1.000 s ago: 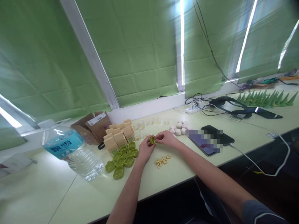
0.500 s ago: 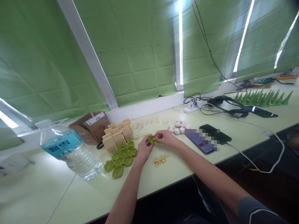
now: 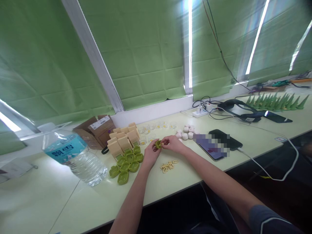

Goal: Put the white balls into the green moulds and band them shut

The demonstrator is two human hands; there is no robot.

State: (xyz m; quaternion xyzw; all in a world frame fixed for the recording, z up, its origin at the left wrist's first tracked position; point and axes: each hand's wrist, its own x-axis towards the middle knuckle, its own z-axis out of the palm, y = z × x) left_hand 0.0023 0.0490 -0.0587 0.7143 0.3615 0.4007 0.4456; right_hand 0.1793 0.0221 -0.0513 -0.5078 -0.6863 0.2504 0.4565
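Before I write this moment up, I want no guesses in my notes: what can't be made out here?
- Head view: inside of the small green container: too small, partly covered by the left hand.
- Head view: pale yellow bit at the right hand: too small to identify.
- Head view: purple-screened phone: partly hidden by pixelated blocks.
- Head view: left forearm: cut off by the bottom edge.

Looks like a workroom here, part office, part light workshop: a long pale bench [image 3: 90,208] running beneath green blinds [image 3: 146,48], power strip [image 3: 201,113] and tangled cables by its back edge, phone [image 3: 235,145] plugged in nearer the front edge, and look, matching pieces in batches: green cups [image 3: 124,167], cream blocks [image 3: 123,143], green cones [image 3: 274,104] far along rightward!
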